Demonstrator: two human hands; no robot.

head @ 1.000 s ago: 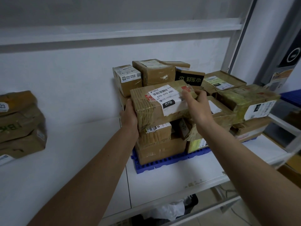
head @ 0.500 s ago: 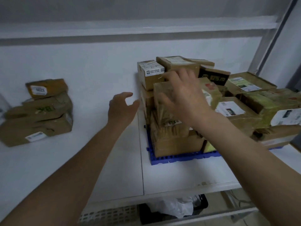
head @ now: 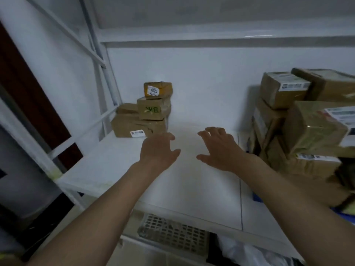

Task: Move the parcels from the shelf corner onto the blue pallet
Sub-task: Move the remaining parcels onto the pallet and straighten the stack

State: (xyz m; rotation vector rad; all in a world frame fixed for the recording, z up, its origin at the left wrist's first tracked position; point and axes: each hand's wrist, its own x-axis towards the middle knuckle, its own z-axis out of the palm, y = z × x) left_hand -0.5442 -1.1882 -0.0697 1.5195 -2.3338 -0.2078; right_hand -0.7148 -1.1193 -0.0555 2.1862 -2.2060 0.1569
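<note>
Your left hand (head: 156, 149) and right hand (head: 221, 148) hover over the white shelf (head: 188, 181), fingers spread, holding nothing. Brown parcels (head: 148, 112) sit stacked in the corner; the blue pallet (head: 256, 198) lies right, under stacked boxes (head: 307, 131).

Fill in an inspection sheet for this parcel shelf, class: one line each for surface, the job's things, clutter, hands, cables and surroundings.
Surface: white shelf board, a seam on its right part.
Job's things: four brown taped cardboard parcels stacked in the left back corner, the top one labelled 4023; tall pile of brown cardboard parcels at right; blue plastic pallet, only an edge showing under that pile.
Clutter: nothing seen.
Hands: left hand and right hand above the board, fingers spread, no grip on anything.
Cables: nothing seen.
Surroundings: white metal rack frame; grey perforated plastic crate below the shelf.
</note>
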